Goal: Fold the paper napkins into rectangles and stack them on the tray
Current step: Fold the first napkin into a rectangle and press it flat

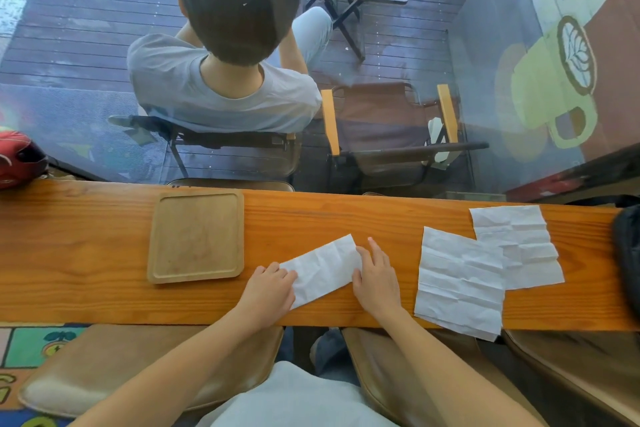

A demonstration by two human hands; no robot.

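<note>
A white paper napkin, folded into a long rectangle, lies slanted on the wooden counter. My left hand presses on its near left end with fingers bent over the edge. My right hand rests on its right end with fingers fairly straight. A square wooden tray sits to the left of the napkin with nothing on it. Two unfolded, creased napkins lie to the right: one nearer, overhanging the counter's front edge, and one farther, partly under it.
A red helmet sits at the counter's far left and a dark bag at its far right. Beyond the glass a person sits on a chair with their back to me. Stool seats stand below the counter.
</note>
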